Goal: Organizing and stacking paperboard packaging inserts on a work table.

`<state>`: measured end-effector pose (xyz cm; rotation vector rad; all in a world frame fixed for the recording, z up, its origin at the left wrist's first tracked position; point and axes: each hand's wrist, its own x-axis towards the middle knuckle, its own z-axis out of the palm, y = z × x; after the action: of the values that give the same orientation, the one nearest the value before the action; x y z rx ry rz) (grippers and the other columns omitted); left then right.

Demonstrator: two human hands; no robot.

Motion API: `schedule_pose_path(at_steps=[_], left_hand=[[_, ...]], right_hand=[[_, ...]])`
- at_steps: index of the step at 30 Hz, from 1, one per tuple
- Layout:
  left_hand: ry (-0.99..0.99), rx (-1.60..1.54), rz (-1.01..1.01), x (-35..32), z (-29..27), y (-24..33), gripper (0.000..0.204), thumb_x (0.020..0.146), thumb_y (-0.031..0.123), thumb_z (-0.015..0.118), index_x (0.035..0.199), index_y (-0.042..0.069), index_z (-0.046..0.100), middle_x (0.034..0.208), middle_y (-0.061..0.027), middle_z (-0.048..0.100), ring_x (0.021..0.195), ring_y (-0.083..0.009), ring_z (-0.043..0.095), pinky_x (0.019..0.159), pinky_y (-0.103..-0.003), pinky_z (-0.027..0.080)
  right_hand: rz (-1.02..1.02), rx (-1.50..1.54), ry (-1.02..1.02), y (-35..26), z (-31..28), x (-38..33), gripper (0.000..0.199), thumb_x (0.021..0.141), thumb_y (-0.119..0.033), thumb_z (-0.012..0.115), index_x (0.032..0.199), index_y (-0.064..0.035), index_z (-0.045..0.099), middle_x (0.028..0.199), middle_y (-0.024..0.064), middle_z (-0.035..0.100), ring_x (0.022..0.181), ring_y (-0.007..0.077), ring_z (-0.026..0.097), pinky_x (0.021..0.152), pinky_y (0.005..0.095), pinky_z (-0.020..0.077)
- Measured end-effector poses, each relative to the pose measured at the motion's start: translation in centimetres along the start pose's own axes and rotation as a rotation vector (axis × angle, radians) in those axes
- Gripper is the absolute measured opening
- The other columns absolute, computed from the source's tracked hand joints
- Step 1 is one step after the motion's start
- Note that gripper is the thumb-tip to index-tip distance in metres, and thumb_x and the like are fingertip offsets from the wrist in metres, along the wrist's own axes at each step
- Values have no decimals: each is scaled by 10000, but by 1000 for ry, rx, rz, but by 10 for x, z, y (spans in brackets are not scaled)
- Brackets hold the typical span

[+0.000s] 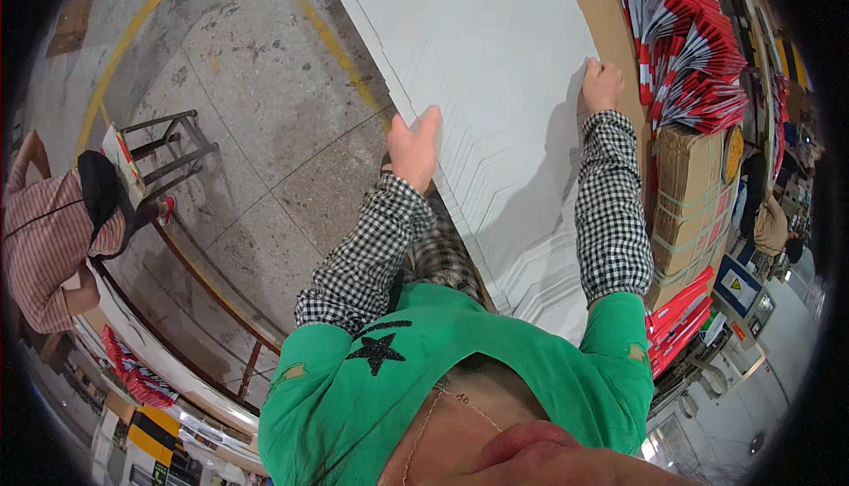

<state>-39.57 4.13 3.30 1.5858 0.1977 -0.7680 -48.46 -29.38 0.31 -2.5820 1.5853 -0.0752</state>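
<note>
Large white sheets (pixel 517 70), of paper or thin card, lie in a stack before me, their layered edges stepped toward my body. My left hand (pixel 415 148) grips the stack's left edge, thumb on top and the other fingers mostly hidden. At the right edge my right hand (pixel 603 85) is closed, pinching the sheet's border. How many sheets each hand holds is unclear. Checked sleeve covers run up both my forearms, and the right arm casts a shadow across the white surface.
Brown board (pixel 610 8) borders the stack on the right. Beyond it stand red-and-white folded pieces (pixel 685 44) and a strapped bundle of brown cardboard (pixel 688 194). A metal stool frame (pixel 181 145) is on the concrete floor at left, near a person in a striped top (pixel 53 247).
</note>
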Motion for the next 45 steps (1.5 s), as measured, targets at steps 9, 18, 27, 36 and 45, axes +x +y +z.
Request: schedule_pose_path(at_steps=[9,18,27,36,45], left_hand=[[-70,-384,-172,-15,-12,-12,619,804,178,615,1245,-98,280,1200,-178,451,1083,-225,456,916,-312,370],[20,-210,-37,-23,17,-20,575,843,295,574,1199,-102,356,1203,-179,458,1094,-234,450,926,-320,358],[29,-261,-146,2,14,-21,543,872,338,517,1196,-88,425,1206,-141,488,1101,-215,456,935,-303,346],[-15,-458,-217,1,13,-16,576,853,360,539,1208,-80,424,1212,-132,487,1092,-209,460,929,-297,347],[210,-50,41,-6,24,-11,487,864,320,537,1096,-108,509,1091,-163,570,1008,-216,530,866,-309,400]], right_hand=[[-33,106,361,-24,-21,-31,416,846,-376,483,1006,-2,570,1047,173,555,1007,321,485,860,430,371],[-180,676,-291,-58,-47,-147,303,790,-229,634,926,36,577,825,59,539,684,123,496,639,246,438],[39,830,-603,-61,-55,-136,269,780,-220,650,661,-64,465,635,-60,407,592,44,351,530,196,300],[59,990,-596,-56,-42,-142,358,786,-231,633,602,-78,367,593,-56,320,573,61,283,493,229,256],[24,875,-549,-56,-50,-147,337,808,-221,614,627,-66,375,588,-49,321,569,64,291,493,233,280]])
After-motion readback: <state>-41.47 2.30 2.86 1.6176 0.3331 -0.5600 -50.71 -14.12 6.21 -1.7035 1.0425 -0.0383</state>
